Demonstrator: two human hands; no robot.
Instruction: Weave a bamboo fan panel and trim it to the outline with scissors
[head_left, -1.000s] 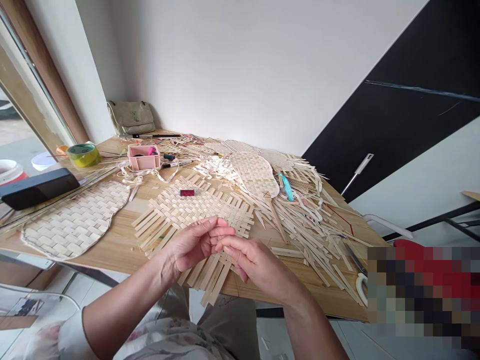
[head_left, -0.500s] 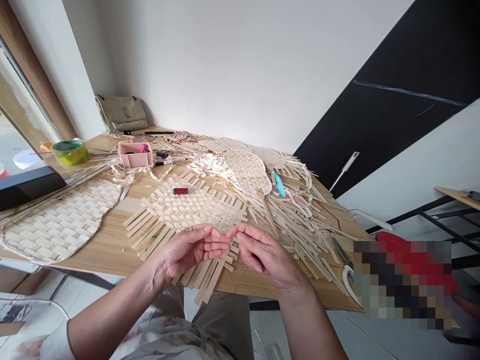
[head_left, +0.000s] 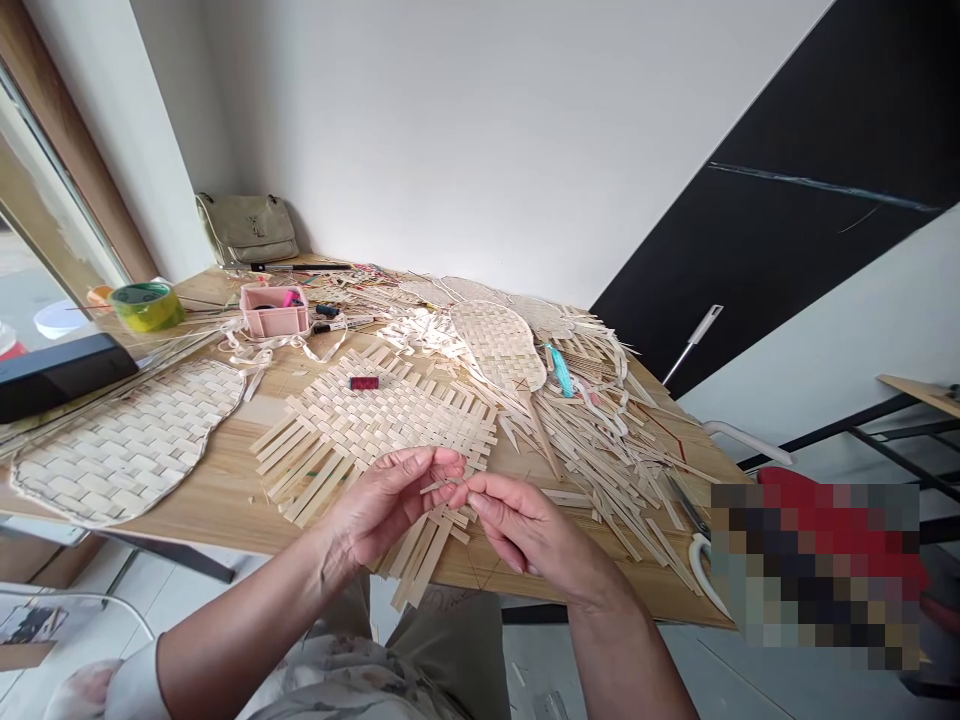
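My left hand (head_left: 390,495) is closed, its thumb and fingertips drawn together over the near part of a loosely woven splint mat (head_left: 375,415). Almost touching it, my right hand (head_left: 529,520) pinches with thumb and forefinger. A thin pale sliver seems to lie between the fingertips, too small to name. Fine dark reddish thread (head_left: 471,562) trails below the hands near the table edge. On the mat, whose strip ends stick out all round, lies a spool of dark red thread (head_left: 364,383).
Beyond the mat lies a woven fan (head_left: 499,345) with a wooden handle. Loose strips (head_left: 600,460) cover the right side, with white-handled scissors (head_left: 701,565) at the edge. To the left are another woven panel (head_left: 127,440), a pink basket (head_left: 275,318) and tape (head_left: 146,305).
My left fingers have curled in and the two hands' fingertips have drawn together. A pale sliver now shows between them. The view has shifted slightly; the mat and spool lie as before.
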